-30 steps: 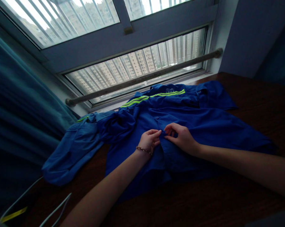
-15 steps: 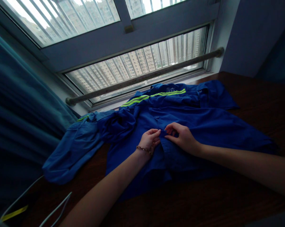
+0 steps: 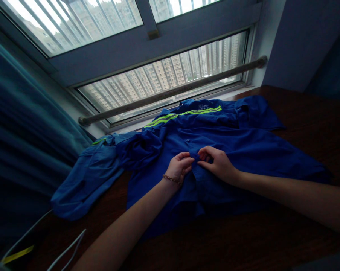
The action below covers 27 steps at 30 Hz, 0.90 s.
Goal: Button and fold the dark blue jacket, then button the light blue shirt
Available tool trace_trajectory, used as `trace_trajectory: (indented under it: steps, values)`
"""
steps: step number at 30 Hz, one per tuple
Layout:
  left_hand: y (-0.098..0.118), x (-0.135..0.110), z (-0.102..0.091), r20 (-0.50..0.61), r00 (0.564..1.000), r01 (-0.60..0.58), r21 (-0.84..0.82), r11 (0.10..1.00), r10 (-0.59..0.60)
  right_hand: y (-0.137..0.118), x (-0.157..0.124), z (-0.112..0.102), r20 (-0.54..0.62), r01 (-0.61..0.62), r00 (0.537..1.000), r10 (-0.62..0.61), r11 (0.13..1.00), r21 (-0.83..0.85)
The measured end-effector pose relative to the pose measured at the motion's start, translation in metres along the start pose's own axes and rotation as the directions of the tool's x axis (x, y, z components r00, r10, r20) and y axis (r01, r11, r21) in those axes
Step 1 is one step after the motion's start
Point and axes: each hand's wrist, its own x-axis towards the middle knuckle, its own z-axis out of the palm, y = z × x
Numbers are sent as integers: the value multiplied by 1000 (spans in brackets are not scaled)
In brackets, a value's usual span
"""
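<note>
A blue work shirt (image 3: pixel 243 150) with neon-green stripes lies spread on a dark wooden table (image 3: pixel 271 241), collar toward the window. My left hand (image 3: pixel 179 166), a beaded bracelet on its wrist, pinches the shirt's front placket at mid-chest. My right hand (image 3: pixel 219 163) pinches the opposite edge of the placket, fingertips almost touching those of the left. Both hands are closed on the fabric. One sleeve (image 3: pixel 87 180) trails off to the left.
A window with a horizontal rail (image 3: pixel 172 92) runs along the table's far edge. A teal curtain (image 3: pixel 23 143) hangs at the left. White cables (image 3: pixel 65 250) and a yellow strip (image 3: pixel 16 256) lie at the near left corner. A wall stands at the right.
Both hands stay on the placket; the fingers shift slightly closer together. The shirt has not moved.
</note>
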Motion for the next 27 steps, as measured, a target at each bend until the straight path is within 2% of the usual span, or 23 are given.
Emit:
trace_trajectory:
  steps: [3,8,12,14,16,18,19,22,24,27]
  values:
    - [-3,2,-1,48,999,14,-37,999,-12,0,0,1,10,4,1000,-4,1000,-7]
    - [-3,1,0,74,997,-18,-2,1000,18,-2,-1,1,1,31,1000,-31,998,-60]
    - [-1,-1,-1,109,991,-75,5,997,74,-12,-7,-3,0,125,992,-126,980,-157]
    - [0,1,-3,132,983,-139,54,989,131,-20,-10,-5,128,241,967,-220,953,-184]
    - [0,6,-7,176,964,-224,136,965,199,-26,-14,-6,323,354,905,-276,910,-215]
    - [0,12,-11,243,935,-316,242,917,258,-29,-15,-7,475,411,844,-248,868,-278]
    - [1,15,-14,282,917,-362,294,884,282,-30,-15,-8,519,419,828,-213,850,-320]
    - [1,28,-21,369,872,-463,402,790,323,-27,-13,-10,588,426,799,-126,808,-407]
    - [2,37,-26,389,857,-492,429,758,337,-26,-12,-11,615,436,782,-100,793,-425]
    - [3,51,-33,410,840,-522,435,734,355,-24,-11,-12,607,405,792,-68,803,-438]
